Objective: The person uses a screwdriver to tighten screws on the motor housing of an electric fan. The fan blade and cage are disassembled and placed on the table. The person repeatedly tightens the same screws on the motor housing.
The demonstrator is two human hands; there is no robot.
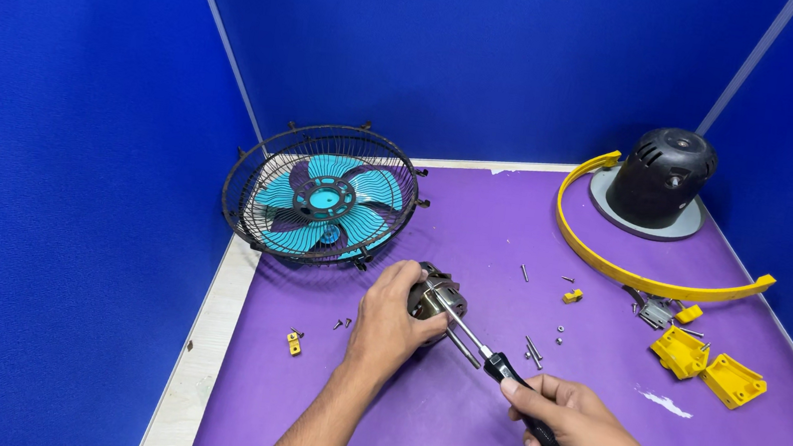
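Right hand [582, 433] nearest, wrapped tight round black screwdriver [500, 365] handle, shaft running up-left to motor [436, 298]. Left hand [389, 323] clamped on motor, fingers over its left side, tip touching its top. Loose screws [534, 351] just right of shaft. Further off, beyond left hand: fan cage w/ teal blades [322, 199]. Far right: yellow arc bracket [632, 272], black motor cover [659, 175].
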